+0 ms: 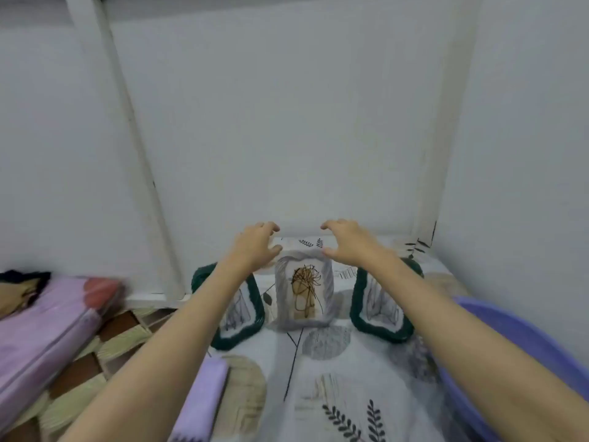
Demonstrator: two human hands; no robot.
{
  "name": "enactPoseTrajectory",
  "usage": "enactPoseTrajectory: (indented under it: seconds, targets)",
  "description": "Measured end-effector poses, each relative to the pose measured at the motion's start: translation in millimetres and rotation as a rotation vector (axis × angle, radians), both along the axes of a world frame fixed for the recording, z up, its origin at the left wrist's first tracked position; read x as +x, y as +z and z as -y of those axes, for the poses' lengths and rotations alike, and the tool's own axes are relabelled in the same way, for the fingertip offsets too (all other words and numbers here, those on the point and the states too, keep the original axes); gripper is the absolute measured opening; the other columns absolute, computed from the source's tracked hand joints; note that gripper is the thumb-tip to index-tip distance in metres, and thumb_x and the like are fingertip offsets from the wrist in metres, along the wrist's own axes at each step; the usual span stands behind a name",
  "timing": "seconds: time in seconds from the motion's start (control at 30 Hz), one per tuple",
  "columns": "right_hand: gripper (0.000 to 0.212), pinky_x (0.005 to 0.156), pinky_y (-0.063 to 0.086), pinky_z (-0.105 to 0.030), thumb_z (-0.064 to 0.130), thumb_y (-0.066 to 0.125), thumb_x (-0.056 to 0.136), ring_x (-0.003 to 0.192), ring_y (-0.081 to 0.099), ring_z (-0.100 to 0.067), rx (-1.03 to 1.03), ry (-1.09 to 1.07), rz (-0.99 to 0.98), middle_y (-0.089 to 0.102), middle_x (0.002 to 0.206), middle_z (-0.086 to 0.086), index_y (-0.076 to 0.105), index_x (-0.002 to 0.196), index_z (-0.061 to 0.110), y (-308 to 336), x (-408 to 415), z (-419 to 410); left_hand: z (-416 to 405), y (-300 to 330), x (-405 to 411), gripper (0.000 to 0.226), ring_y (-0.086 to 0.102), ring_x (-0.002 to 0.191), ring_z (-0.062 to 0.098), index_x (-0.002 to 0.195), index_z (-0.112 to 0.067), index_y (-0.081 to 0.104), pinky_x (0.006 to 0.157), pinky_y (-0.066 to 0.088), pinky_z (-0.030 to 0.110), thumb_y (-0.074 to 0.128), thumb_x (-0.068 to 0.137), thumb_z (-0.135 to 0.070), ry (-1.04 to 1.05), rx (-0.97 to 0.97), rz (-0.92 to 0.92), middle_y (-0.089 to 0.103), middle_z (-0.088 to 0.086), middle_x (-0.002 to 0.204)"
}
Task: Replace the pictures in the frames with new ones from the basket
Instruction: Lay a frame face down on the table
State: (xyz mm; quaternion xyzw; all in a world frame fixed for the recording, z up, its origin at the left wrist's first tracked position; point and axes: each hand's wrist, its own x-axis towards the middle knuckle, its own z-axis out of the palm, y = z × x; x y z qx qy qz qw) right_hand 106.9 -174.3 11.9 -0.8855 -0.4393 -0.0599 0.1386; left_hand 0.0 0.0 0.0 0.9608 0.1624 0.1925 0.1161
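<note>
My one head camera looks forward and down from close above the grey picture frame (304,293), facing the white wall (287,122) just behind it.

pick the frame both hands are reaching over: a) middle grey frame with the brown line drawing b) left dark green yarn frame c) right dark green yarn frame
a: the left hand and right hand hover with fingers spread over the top of the middle grey frame with the brown line drawing, neither gripping it.

Two dark-green frames (237,317), a grey frame (304,295), leaf-patterned white cloth (344,378), lilac basin (522,339).
</note>
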Motion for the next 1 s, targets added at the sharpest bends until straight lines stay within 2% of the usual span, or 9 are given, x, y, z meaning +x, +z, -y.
enactPoseTrajectory:
  seconds: [0.13, 0.33, 0.47, 0.6, 0.77, 0.8, 0.87, 0.93, 1.0]
  targets:
    - [0.051, 0.097, 0.044, -0.038, 0.03, 0.055, 0.088, 0.121, 0.048, -0.023, 0.066, 0.074, -0.091, 0.048, 0.136, -0.006, 0.04, 0.135, 0.015, -21, -49, -1, 4, -39, -56, 0.041, 0.052, 0.115, 0.02, 0.127, -0.014, 0.048, 0.101, 0.041, 0.04, 0.056, 0.088, -0.027, 0.023, -0.106, 0.022, 0.056, 0.005, 0.127]
    - [0.052, 0.105, 0.036, -0.036, 0.026, 0.059, 0.087, 0.128, 0.042, -0.02, 0.21, 0.173, -0.408, 0.046, 0.139, -0.003, 0.04, 0.135, 0.017, -71, -94, -31, -1, -96, -109, 0.04, 0.051, 0.118, 0.018, 0.126, -0.011, 0.05, 0.1, 0.04, 0.031, 0.058, 0.088, -0.019, 0.075, -0.343, 0.134, 0.055, 0.004, 0.127]
    - [0.049, 0.094, 0.035, -0.026, 0.021, 0.058, 0.089, 0.124, 0.044, -0.019, 0.246, 0.172, -0.517, 0.046, 0.136, -0.004, 0.04, 0.135, 0.016, -96, -99, -61, -24, -116, -119, 0.037, 0.051, 0.113, 0.015, 0.124, -0.011, 0.051, 0.097, 0.04, 0.027, 0.059, 0.088, -0.016, 0.116, -0.45, 0.235, 0.056, 0.004, 0.124]
    - [0.055, 0.105, 0.037, -0.037, 0.018, 0.058, 0.087, 0.128, 0.04, -0.02, 0.328, 0.145, -0.583, 0.04, 0.141, -0.003, 0.036, 0.137, 0.022, -124, -91, -94, -44, -130, -115, 0.032, 0.053, 0.106, 0.016, 0.117, -0.01, 0.056, 0.096, 0.045, 0.032, 0.059, 0.086, -0.007, 0.215, -0.486, 0.433, 0.056, 0.004, 0.116]
    - [0.073, 0.112, 0.026, -0.038, 0.004, 0.055, 0.086, 0.136, 0.027, -0.021, 0.387, 0.096, -0.693, 0.024, 0.149, -0.005, 0.021, 0.144, 0.034, -151, -78, -127, -72, -153, -101, 0.066, 0.04, 0.125, 0.023, 0.135, -0.027, 0.041, 0.106, 0.038, 0.042, 0.069, 0.077, -0.01, 0.22, -0.585, 0.44, 0.037, 0.006, 0.137]
    - [0.078, 0.114, 0.025, -0.043, 0.002, 0.054, 0.086, 0.139, 0.024, -0.023, 0.398, 0.088, -0.711, 0.019, 0.151, -0.006, 0.018, 0.144, 0.041, -156, -76, -133, -76, -157, -99, 0.073, 0.04, 0.125, 0.023, 0.137, -0.029, 0.037, 0.103, 0.041, 0.039, 0.07, 0.076, -0.007, 0.187, -0.612, 0.443, 0.037, 0.003, 0.139]
    - [0.086, 0.113, 0.028, -0.048, -0.003, 0.052, 0.086, 0.141, 0.02, -0.026, 0.41, 0.084, -0.74, 0.013, 0.154, -0.008, 0.013, 0.142, 0.049, -162, -72, -142, -80, -161, -96, 0.082, 0.042, 0.126, 0.018, 0.141, -0.028, 0.032, 0.094, 0.044, 0.018, 0.068, 0.074, 0.003, 0.128, -0.68, 0.461, 0.037, -0.005, 0.138]
    - [0.091, 0.109, 0.036, -0.042, -0.012, 0.048, 0.083, 0.138, 0.028, -0.024, 0.418, 0.108, -0.782, 0.017, 0.154, -0.005, 0.011, 0.143, 0.046, -165, -70, -147, -81, -161, -94, 0.087, 0.043, 0.126, 0.013, 0.139, -0.032, 0.03, 0.086, 0.044, 0.009, 0.066, 0.072, 0.011, 0.093, -0.744, 0.47, 0.037, -0.008, 0.139]
    - [0.094, 0.092, 0.052, -0.042, -0.018, 0.046, 0.08, 0.123, 0.048, -0.025, 0.432, 0.124, -0.807, 0.026, 0.151, -0.001, 0.014, 0.143, 0.044, -166, -68, -150, -83, -161, -93, 0.088, 0.045, 0.125, 0.015, 0.134, -0.039, 0.031, 0.088, 0.048, 0.016, 0.062, 0.072, 0.016, 0.078, -0.793, 0.498, 0.038, -0.002, 0.143]
